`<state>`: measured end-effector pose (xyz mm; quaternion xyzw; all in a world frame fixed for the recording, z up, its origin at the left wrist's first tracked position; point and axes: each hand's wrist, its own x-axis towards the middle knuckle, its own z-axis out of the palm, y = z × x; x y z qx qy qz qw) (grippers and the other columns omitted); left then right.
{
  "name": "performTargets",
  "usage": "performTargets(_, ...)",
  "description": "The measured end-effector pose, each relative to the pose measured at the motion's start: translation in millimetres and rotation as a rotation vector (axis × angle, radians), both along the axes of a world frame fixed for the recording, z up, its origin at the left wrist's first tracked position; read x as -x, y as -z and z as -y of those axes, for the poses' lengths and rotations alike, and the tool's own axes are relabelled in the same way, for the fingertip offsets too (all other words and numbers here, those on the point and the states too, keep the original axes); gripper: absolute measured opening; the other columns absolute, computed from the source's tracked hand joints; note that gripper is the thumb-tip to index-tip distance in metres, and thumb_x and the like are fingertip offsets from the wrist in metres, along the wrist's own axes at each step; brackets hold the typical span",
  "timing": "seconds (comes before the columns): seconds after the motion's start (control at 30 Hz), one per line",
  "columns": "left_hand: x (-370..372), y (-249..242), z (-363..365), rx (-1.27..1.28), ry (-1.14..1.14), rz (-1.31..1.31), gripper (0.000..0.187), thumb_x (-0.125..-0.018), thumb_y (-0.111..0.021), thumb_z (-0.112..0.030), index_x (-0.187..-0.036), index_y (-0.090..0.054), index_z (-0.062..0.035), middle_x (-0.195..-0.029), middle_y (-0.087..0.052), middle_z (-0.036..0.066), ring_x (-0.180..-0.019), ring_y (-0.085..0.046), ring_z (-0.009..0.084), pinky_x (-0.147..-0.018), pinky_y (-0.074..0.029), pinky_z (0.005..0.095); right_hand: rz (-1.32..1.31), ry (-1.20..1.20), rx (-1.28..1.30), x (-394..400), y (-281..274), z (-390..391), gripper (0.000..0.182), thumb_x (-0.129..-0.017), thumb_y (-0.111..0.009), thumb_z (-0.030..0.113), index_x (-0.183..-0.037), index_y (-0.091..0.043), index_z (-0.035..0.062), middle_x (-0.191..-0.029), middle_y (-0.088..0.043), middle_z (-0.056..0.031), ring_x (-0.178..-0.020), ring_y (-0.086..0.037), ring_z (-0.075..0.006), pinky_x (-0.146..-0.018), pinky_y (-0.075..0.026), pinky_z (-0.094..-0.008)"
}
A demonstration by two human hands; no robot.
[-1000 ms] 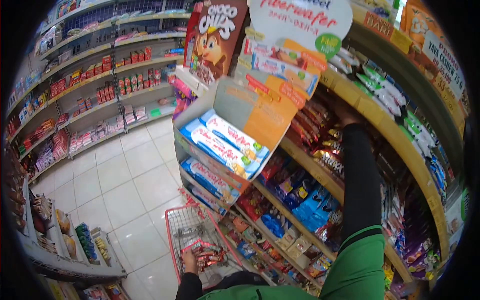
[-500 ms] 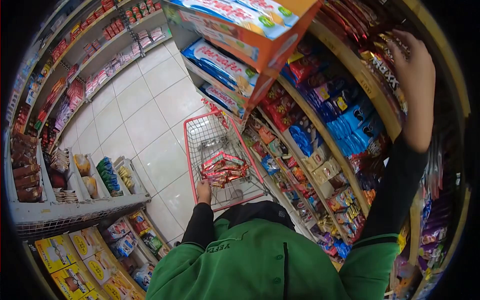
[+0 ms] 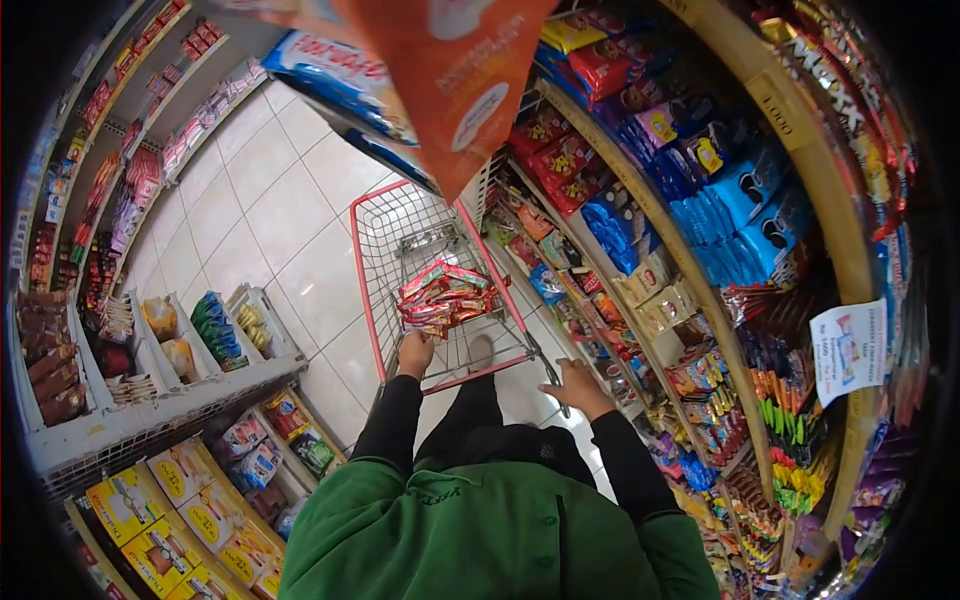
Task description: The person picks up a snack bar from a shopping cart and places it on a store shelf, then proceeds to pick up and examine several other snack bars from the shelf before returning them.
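Observation:
My left hand (image 3: 415, 356) is inside the near left part of a shopping cart (image 3: 365, 290) with a red rim. Its fingers are curled at the near edge of a pile of red, shiny snack packets (image 3: 450, 297); what they close on is hidden. Beside the cart's near right corner, my right hand (image 3: 580, 388) has its fingers apart. Its fingertips are right at a dark grip bar (image 3: 553, 384), and no packet shows in it.
An orange display box (image 3: 470, 90) with blue wafer packs (image 3: 345, 80) juts over the cart's far end. Shelves of snack bags (image 3: 740, 230) curve along the right, with a paper sign (image 3: 848, 350) on them. Bins (image 3: 220, 335) and yellow boxes (image 3: 165, 505) stand on the left.
My right hand has come down from the upper right shelf to the cart's side. My left hand has shifted up to the packets. The view has turned, and the orange box looms closer.

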<state>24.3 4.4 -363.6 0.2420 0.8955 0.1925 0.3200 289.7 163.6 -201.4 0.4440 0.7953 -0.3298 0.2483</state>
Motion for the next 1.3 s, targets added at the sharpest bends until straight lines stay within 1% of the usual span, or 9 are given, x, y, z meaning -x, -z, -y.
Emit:
performTargets(0.27, -4, 20, -32, 0.288, 0.894, -0.406, 0.024, -0.081, -0.037, -0.019, -0.1, -0.048, -0.0094, -0.097, -0.053, 0.007, -0.09, -0.051, 0.0237, -0.071, -0.041, 0.0379, -0.252, 0.153, -0.192, -9, 33, 27, 0.034, -0.065, -0.053, 0.01, -0.099, -0.049, 0.0041, -0.094, -0.051, -0.0136, -0.089, -0.049, -0.0318, -0.075, -0.042, -0.0385)
performTargets(0.4, -8, 78, -42, 0.273, 0.947, -0.461, 0.035, -0.075, -0.042, -0.017, -0.108, -0.043, -0.0066, -0.094, -0.055, 0.006, -0.091, -0.051, 0.0174, -0.074, -0.038, 0.0358, -0.243, 0.177, -0.178, -7, 30, 27, 0.035, -0.063, -0.053, 0.008, -0.097, -0.05, 0.0068, -0.093, -0.051, -0.0112, -0.088, -0.049, -0.0291, -0.073, -0.042, -0.0387)
performTargets(0.47, -1, 129, -34, 0.047, 1.104, -0.842, 0.04, -0.073, -0.042, -0.015, -0.112, -0.041, -0.0047, -0.099, -0.053, 0.006, -0.092, -0.05, 0.0155, -0.073, -0.037, 0.0351, -0.234, 0.164, -0.165, -6, 30, 24, 0.034, -0.063, -0.053, 0.008, -0.097, -0.05, 0.0076, -0.092, -0.051, -0.0106, -0.088, -0.049, -0.0286, -0.072, -0.042, -0.0391)
performTargets(0.53, -10, 102, -63, 0.511, 1.19, -0.477, 0.041, -0.073, -0.043, -0.015, -0.113, -0.042, -0.0063, -0.108, -0.046, 0.002, -0.101, -0.042, 0.0123, -0.072, -0.034, 0.0337, -0.234, 0.166, -0.166, -7, 30, 23, 0.033, -0.063, -0.051, 0.01, -0.096, -0.05, 0.008, -0.09, -0.051, -0.0096, -0.087, -0.049, -0.0279, -0.071, -0.042, -0.0395)
performTargets(0.6, -9, 122, -61, 0.49, 1.294, -0.613, 0.036, -0.074, -0.043, -0.016, -0.109, -0.046, -0.0088, -0.105, -0.047, 0.003, -0.1, -0.043, 0.0146, -0.073, -0.033, 0.0335, -0.249, 0.185, -0.155, -8, 31, 23, 0.032, -0.063, -0.051, 0.009, -0.095, -0.049, 0.008, -0.09, -0.051, -0.0098, -0.087, -0.049, -0.0278, -0.071, -0.041, -0.0398)
performTargets(0.73, -5, 150, -55, 0.554, 1.22, -0.564, 0.04, -0.076, -0.04, -0.019, -0.115, -0.043, -0.0081, -0.108, -0.048, 0.002, -0.101, -0.043, 0.0143, -0.079, -0.03, 0.032, -0.246, 0.186, -0.158, -6, 25, 22, 0.031, -0.064, -0.05, 0.007, -0.096, -0.05, 0.0064, -0.09, -0.051, -0.0104, -0.086, -0.049, -0.0287, -0.071, -0.042, -0.0384)
performTargets(0.9, 3, 158, -40, 0.259, 1.062, -0.566, 0.026, -0.074, -0.043, -0.018, -0.093, -0.058, -0.0079, -0.092, -0.057, 0.005, -0.084, -0.055, 0.0183, -0.072, -0.039, 0.0323, -0.261, 0.185, -0.162, -8, 31, 23, 0.03, -0.064, -0.05, 0.007, -0.095, -0.05, 0.0074, -0.09, -0.051, -0.0097, -0.088, -0.049, -0.0281, -0.071, -0.042, -0.0383)
performTargets(1.13, 0, 26, -68, 0.415, 0.827, -0.211, 0.026, -0.072, -0.045, -0.026, -0.081, -0.061, -0.0081, -0.086, -0.059, 0.013, -0.081, -0.058, 0.0275, -0.068, -0.046, 0.0383, -0.194, 0.175, -0.126, -9, 28, 23, 0.033, -0.064, -0.05, 0.011, -0.096, -0.05, 0.0099, -0.093, -0.051, -0.0083, -0.09, -0.049, -0.0273, -0.072, -0.041, -0.0393)
performTargets(1.3, 9, -64, -82, -0.166, 0.267, -0.055, 0.034, -0.072, -0.048, -0.03, -0.09, -0.06, -0.0036, -0.093, -0.056, 0.019, -0.077, -0.057, 0.0313, -0.068, -0.044, 0.0365, -0.152, 0.154, -0.128, -10, 23, 23, 0.033, -0.064, -0.05, 0.014, -0.098, -0.05, 0.0108, -0.096, -0.051, -0.0082, -0.092, -0.048, -0.0277, -0.074, -0.041, -0.0397)
